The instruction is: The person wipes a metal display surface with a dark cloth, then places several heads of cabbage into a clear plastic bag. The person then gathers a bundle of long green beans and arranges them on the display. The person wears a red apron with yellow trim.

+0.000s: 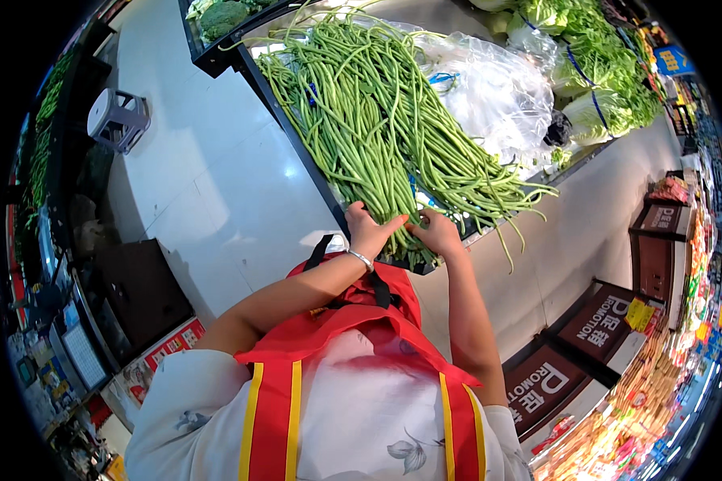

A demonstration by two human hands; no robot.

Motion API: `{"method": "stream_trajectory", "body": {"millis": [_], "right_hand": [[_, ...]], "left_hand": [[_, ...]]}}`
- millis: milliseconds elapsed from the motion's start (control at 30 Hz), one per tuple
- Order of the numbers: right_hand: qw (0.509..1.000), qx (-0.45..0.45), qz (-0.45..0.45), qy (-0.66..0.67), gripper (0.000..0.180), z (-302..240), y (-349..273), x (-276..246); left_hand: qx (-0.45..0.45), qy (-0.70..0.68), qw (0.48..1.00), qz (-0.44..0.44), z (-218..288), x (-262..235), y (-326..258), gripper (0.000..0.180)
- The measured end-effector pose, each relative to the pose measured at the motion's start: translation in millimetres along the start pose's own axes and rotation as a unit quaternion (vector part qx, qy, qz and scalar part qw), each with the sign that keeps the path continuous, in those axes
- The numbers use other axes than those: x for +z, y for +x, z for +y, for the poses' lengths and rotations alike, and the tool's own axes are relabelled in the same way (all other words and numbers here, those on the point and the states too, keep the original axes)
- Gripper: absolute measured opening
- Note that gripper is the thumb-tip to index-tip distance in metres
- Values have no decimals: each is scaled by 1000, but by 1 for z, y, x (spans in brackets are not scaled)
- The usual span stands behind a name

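A big heap of green long beans (pixel 361 112) lies lengthwise across a dark-edged display stand, its near ends bunched in front of me. My left hand (pixel 367 236) grips the near end of the left bundle, thumb laid across the beans. Close beside it, my right hand (pixel 439 233) has its fingers curled at the same bundle's right side, thumb against the beans. The undersides of both hands' grips are hidden. Right of the bundle, a looser swath of beans trails over the stand's edge. A small blue patch shows between the two groups.
Crumpled clear plastic (pixel 489 88) lies right of the beans, with leafy cabbages (pixel 598 116) beyond it. Broccoli (pixel 221 20) sits in a crate at the far left. A grey stool (pixel 119 119) stands on the floor. Brown promotion boxes (pixel 598 321) line the right side.
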State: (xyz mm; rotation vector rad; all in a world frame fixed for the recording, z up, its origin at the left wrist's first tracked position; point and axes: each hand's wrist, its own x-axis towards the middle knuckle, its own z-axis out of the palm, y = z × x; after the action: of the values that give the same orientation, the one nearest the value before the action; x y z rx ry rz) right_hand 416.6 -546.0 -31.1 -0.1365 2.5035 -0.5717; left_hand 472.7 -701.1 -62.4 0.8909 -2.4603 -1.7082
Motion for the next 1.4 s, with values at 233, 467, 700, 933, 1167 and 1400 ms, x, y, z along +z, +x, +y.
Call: {"method": "stream_trajectory", "body": {"millis": [233,467,700,933,1167,1400], "right_hand": [[977,-149,-129,75,64,25,40,-6],[961,-184,-167,118,63,28,65,-32],[749,43,-384,538,45,30,59,-93],[682,77,-495,533,49,31,61,-57],[514,-3,-445,734,54,-8,47,-111],[704,38,-394,589,65,14,31,-40]], "left_hand": [[-18,53,996,72,13,-2,1,70],[-166,-257,944,-122,87,-69,3,41],[-191,-491,823,-214,88,-112,4,50],[-116,-385,897,-185,100,-116,14,45],[6,-580,794,-185,194,-132,1,38],[-17,-84,996,27,30,30,-16,78]]}}
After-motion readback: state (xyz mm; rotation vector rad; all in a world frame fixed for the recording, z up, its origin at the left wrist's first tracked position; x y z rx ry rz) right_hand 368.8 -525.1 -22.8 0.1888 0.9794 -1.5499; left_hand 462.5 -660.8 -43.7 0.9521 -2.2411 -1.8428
